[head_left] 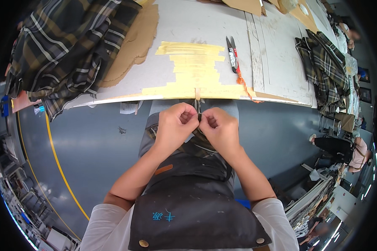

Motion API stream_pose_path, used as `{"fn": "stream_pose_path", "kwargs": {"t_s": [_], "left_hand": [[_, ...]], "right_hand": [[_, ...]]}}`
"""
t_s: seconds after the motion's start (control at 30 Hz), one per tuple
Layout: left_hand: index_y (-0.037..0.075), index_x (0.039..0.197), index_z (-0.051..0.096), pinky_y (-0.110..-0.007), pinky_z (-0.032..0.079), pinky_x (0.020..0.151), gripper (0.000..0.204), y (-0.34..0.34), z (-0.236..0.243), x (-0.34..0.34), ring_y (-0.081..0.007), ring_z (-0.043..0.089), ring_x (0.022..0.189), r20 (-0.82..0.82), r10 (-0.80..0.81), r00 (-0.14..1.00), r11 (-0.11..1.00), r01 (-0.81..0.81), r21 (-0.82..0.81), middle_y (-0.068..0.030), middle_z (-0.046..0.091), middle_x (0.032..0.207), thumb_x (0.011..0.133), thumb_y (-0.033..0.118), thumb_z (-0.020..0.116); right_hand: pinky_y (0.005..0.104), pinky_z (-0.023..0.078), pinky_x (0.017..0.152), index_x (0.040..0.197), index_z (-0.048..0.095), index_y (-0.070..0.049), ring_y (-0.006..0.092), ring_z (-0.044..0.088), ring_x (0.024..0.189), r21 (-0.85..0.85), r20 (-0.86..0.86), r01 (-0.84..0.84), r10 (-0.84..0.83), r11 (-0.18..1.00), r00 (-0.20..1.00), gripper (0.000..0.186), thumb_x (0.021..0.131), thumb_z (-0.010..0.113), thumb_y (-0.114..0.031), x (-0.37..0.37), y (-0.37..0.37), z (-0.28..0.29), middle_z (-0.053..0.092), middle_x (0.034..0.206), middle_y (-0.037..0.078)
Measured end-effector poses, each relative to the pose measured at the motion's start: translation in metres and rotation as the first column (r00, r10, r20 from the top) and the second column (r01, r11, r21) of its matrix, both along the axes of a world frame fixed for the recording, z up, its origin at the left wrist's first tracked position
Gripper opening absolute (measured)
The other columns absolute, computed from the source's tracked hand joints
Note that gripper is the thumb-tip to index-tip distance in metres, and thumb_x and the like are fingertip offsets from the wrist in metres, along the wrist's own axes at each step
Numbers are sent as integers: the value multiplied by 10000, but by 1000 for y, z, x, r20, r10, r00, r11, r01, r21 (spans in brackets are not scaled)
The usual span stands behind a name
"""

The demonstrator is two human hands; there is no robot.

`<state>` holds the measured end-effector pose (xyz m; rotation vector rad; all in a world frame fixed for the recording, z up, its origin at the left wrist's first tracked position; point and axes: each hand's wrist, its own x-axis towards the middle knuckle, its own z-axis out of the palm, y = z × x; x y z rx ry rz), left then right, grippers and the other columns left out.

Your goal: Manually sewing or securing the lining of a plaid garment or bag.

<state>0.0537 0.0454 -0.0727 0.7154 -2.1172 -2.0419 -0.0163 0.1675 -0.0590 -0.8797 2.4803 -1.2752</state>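
My left hand and my right hand meet just below the table's front edge, fingertips pinched close together on a small dark item that is mostly hidden. Just above them a narrow silvery piece hangs at the edge, under a short tan strip on the yellow tape. Dark plaid fabric lies over my lap, below and behind my hands. Scissors with black and red handles and an orange cord lie on the table, right of the tape.
Plaid fabric piles lie at both sides of the table. Torn brown cardboard lies beside the left pile. A person in a pink top is on the right, another at lower right. Yellow lines cross the floor.
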Motion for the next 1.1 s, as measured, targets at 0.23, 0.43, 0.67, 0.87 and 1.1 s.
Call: {"fn": "stream_pose_path", "kwargs": {"t_s": [0.23,0.43,0.67,0.87,1.1], "left_hand": [[-30,807,583,-183,465,561,29,-2,-10,2,-49,557,626,38,39,999,938,-49,343,-29,598,714,778,-29,581],[-30,812,579,-188,477,564,31,-2,-12,2,-62,572,626,-58,0,998,996,5,93,-33,599,714,782,-30,584],[-32,830,591,-188,481,558,45,-7,-11,2,-69,584,627,-13,4,1000,979,-1,206,-44,613,717,790,-13,583],[-47,797,600,-181,467,549,51,-14,-3,-7,-47,568,610,27,-77,997,997,77,15,-30,614,693,773,-2,592],[-47,770,593,-175,454,548,38,-17,-1,-8,-32,548,602,25,-114,993,993,115,-35,-16,602,672,758,-12,588]], "right_hand": [[222,475,502,775,582,6,102,595,571,-38,120,65,-60,997,991,101,698,641,34,0,-5,3,616,686,82],[282,491,494,808,589,-4,181,607,541,134,-313,-125,162,983,936,135,687,647,11,-12,0,-5,597,706,88],[243,495,504,763,581,7,175,616,575,-12,-104,-83,81,996,991,126,668,652,50,-8,-3,4,589,678,87],[273,463,458,736,569,5,199,582,520,90,-316,-142,163,986,935,135,643,651,57,-10,-7,3,574,672,87],[338,465,457,675,520,-25,249,550,539,61,-342,-128,141,990,929,128,628,630,22,-9,-8,1,511,609,81]]}}
